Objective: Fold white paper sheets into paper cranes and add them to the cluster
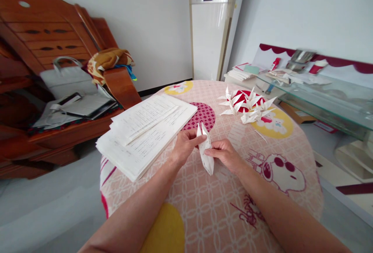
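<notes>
Between my two hands is a narrow piece of folded white paper (206,154), a long diamond with two pointed tips at its far end. My left hand (186,144) pinches its upper left part, thumb on top. From the other side, my right hand (223,153) grips the right edge with thumb and fingers. The paper is held above the patterned tablecloth (192,206). Beyond my right hand lie several folded paper cranes (247,103) in a cluster. A stack of printed sheets (145,129) rests on the table beside my left hand.
A thin white stick (260,136) lies near the cranes. To the right is a glass shelf (320,94) holding papers, a metal bowl (300,57) and a red bottle (274,64). A wooden bench (70,129) with a bag (68,76) stands left, an air conditioner (208,35) behind.
</notes>
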`<action>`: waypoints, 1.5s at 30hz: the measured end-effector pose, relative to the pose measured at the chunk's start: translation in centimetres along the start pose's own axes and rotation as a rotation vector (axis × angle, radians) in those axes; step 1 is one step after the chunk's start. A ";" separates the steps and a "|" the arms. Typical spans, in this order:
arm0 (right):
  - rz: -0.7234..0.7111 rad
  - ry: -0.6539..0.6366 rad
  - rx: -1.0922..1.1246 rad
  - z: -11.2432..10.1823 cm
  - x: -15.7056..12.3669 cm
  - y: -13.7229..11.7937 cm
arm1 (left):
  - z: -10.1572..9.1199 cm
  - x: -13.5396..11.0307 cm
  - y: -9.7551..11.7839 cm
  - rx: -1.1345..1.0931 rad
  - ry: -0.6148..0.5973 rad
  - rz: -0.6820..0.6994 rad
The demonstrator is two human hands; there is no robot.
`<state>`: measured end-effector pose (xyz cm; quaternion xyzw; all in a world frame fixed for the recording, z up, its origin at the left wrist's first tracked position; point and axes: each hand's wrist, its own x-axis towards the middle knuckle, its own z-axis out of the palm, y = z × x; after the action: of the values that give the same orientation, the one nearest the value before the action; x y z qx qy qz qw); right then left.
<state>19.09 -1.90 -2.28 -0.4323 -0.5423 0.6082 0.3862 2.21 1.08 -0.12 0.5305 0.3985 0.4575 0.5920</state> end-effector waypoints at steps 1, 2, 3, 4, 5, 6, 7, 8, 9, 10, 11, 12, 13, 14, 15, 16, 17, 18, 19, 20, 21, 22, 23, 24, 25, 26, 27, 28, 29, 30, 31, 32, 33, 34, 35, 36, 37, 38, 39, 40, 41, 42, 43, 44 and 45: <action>0.012 -0.009 0.010 0.0 0.0 0.1 | 0.0 0.0 -0.1 -0.003 0.004 0.003; 0.024 -0.019 0.021 0.0 0.1 0.2 | 0.1 0.0 -0.1 -0.006 0.008 0.006; 0.034 -0.027 0.031 0.0 0.1 0.2 | 0.1 0.0 -0.2 -0.009 0.013 0.007; 0.041 -0.032 0.039 0.0 0.1 0.3 | 0.1 0.0 -0.2 -0.012 0.015 0.006; 0.047 -0.036 0.043 0.0 0.1 0.4 | 0.1 0.0 -0.3 -0.018 0.019 0.003; 0.051 -0.038 0.045 0.0 0.1 0.4 | 0.1 0.0 -0.3 -0.027 0.021 -0.003; 0.054 -0.039 0.047 0.0 0.1 0.4 | 0.1 0.0 -0.3 -0.037 0.021 -0.011; 0.056 -0.038 0.050 0.0 0.1 0.4 | 0.2 0.0 -0.2 -0.048 0.019 -0.019; 0.058 -0.038 0.054 -0.1 0.1 0.3 | 0.2 0.0 -0.2 -0.059 0.014 -0.028; 0.058 -0.039 0.057 -0.1 0.0 0.3 | 0.2 0.0 -0.1 -0.071 0.007 -0.036; 0.058 -0.041 0.059 -0.1 0.0 0.2 | 0.2 -0.1 0.0 -0.082 -0.002 -0.041; 0.060 -0.042 0.059 -0.1 -0.1 0.1 | 0.2 -0.1 0.0 -0.094 -0.008 -0.043; 0.064 -0.045 0.056 -0.1 -0.1 0.0 | 0.1 -0.1 0.0 -0.106 -0.009 -0.039; 0.070 -0.048 0.053 -0.1 -0.1 -0.1 | 0.1 -0.1 0.1 -0.119 -0.004 -0.031; 0.077 -0.054 0.050 0.0 -0.2 -0.1 | 0.1 -0.1 0.0 -0.130 0.005 -0.022; 0.083 -0.062 0.049 0.0 -0.2 -0.2 | 0.0 -0.1 0.0 -0.138 0.015 -0.013; 0.089 -0.073 0.050 0.1 -0.2 -0.3 | 0.0 -0.1 0.0 -0.145 0.024 -0.007; 0.095 -0.084 0.053 0.1 -0.3 -0.4 | 0.0 -0.1 -0.1 -0.150 0.033 -0.001; 0.100 -0.093 0.058 0.2 -0.3 -0.4 | 0.1 -0.1 -0.1 -0.151 0.038 0.004; 0.105 -0.101 0.059 0.3 -0.3 -0.4 | 0.1 -0.1 -0.1 -0.150 0.044 0.011; 0.108 -0.106 0.057 0.3 -0.2 -0.5 | 0.1 -0.1 -0.1 -0.147 0.051 0.021; 0.107 -0.109 0.052 0.3 -0.2 -0.5 | 0.2 -0.1 -0.1 -0.143 0.060 0.032; 0.105 -0.111 0.044 0.3 -0.2 -0.5 | 0.2 -0.1 -0.1 -0.137 0.069 0.041; 0.103 -0.112 0.035 0.3 -0.2 -0.5 | 0.2 -0.1 -0.1 -0.131 0.077 0.044; 0.101 -0.112 0.028 0.3 -0.2 -0.5 | 0.2 0.0 0.0 -0.127 0.084 0.042; 0.101 -0.111 0.024 0.2 -0.2 -0.5 | 0.1 0.0 0.1 -0.124 0.092 0.033; 0.101 -0.108 0.019 0.2 -0.2 -0.5 | 0.1 0.0 0.1 -0.122 0.100 0.023; 0.103 -0.107 0.013 0.2 -0.2 -0.5 | 0.0 0.1 0.2 -0.121 0.112 0.015; 0.105 -0.106 0.004 0.1 -0.2 -0.5 | 0.0 0.1 0.2 -0.118 0.126 0.010; 0.106 -0.105 -0.005 0.1 -0.2 -0.4 | 0.0 0.2 0.2 -0.113 0.145 0.010; 0.108 -0.106 -0.012 0.2 -0.2 -0.4 | 0.0 0.2 0.2 -0.107 0.168 0.012; 0.113 -0.110 -0.016 0.2 -0.2 -0.4 | 0.1 0.3 0.1 -0.102 0.191 0.015; 0.115 -0.115 -0.016 0.2 -0.3 -0.4 | 0.1 0.3 -0.1 -0.096 0.212 0.015; 0.118 -0.119 -0.012 0.3 -0.3 -0.4 | 0.1 0.4 -0.2 -0.090 0.233 0.012; 0.122 -0.122 -0.008 0.4 -0.4 -0.5 | 0.0 0.5 -0.3 -0.081 0.252 0.007; 0.128 -0.122 -0.004 0.4 -0.4 -0.5 | -0.1 0.6 -0.4 -0.072 0.277 0.001; 0.135 -0.117 -0.002 0.5 -0.5 -0.6 | -0.3 0.7 -0.5 -0.065 0.305 -0.004; 0.142 -0.109 0.000 0.5 -0.5 -0.6 | -0.6 0.9 -0.5 -0.066 0.337 -0.005; 0.151 -0.098 0.006 0.5 -0.5 -0.7 | -0.9 1.0 -0.4 -0.072 0.371 -0.007; 0.160 -0.084 0.016 0.5 -0.5 -0.7 | -1.3 1.2 -0.3 -0.093 0.388 -0.006; 0.165 -0.062 0.033 0.5 -0.4 -0.7 | -1.6 1.3 -0.1 -0.114 0.384 -0.017; 0.167 -0.036 0.053 0.4 -0.4 -0.7 | -1.8 1.3 0.0 -0.122 0.345 -0.042; 0.164 -0.006 0.073 0.3 -0.3 -0.6 | -1.9 1.3 0.0 -0.119 0.276 -0.074; 0.158 0.024 0.091 0.2 -0.2 -0.6 | -1.8 1.3 0.0 -0.104 0.183 -0.111; 0.150 0.051 0.105 0.1 -0.2 -0.5 | -1.6 1.2 -0.1 -0.080 0.091 -0.144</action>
<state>19.01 -2.07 -1.74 -0.4663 -0.4658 0.6516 0.3755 1.00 2.64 -0.36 0.4550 0.4438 0.4529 0.6252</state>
